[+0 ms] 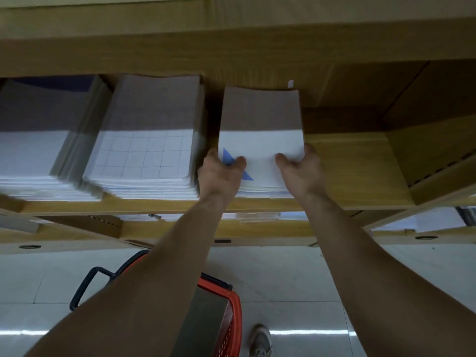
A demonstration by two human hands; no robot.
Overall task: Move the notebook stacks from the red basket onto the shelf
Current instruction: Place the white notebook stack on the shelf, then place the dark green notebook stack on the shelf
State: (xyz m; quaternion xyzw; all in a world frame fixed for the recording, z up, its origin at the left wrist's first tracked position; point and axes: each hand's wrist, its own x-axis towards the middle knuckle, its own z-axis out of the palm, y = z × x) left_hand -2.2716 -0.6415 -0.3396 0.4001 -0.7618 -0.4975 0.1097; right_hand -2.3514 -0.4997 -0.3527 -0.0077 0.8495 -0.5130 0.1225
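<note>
A white notebook stack (260, 140) with a blue triangle on its cover rests on the wooden shelf (355, 171). My left hand (220, 173) grips its near left corner, thumb on top over the triangle. My right hand (300, 168) grips its near right corner, thumb on top. Left of it on the same shelf lie a taller stack with a grid cover (144, 155) and another white stack (33, 161). The red basket (229, 320) stands on the floor below my left forearm, with more stacked notebooks (203, 323) inside, partly hidden by the arm.
Bare shelf board lies to the right of the held stack, up to a wooden divider (401, 163). An upper shelf board (231, 47) overhangs the stacks. A lower shelf (257, 217) holds more paper goods. My shoe (260, 341) is on the tiled floor beside the basket.
</note>
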